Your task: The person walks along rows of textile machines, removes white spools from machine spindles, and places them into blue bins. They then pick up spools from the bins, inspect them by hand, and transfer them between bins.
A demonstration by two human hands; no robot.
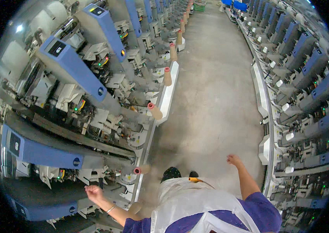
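Observation:
My left hand [93, 193] is held out to the left beside a row of thread-winding machines, its fingers curled in and nothing visible in them. Closest to it is a winding unit with a blue cover [50, 154]; whether the hand touches any machine part, I cannot tell. A tan yarn cone [144, 169] with a reddish tip lies sideways on that unit, above and right of the hand. Out over the aisle, my right hand [232, 159] hangs with loosely closed fingers and no object showing. An orange-handled tool [194, 179] rests against my pale apron [184, 193].
A grey floor aisle [215, 89] runs ahead between two machine rows. Several tan cones [167, 77] line the left row's edge, above a white base panel [169, 95]. White cones [286, 107] line the right row. A green crate [199, 7] stands at the far end.

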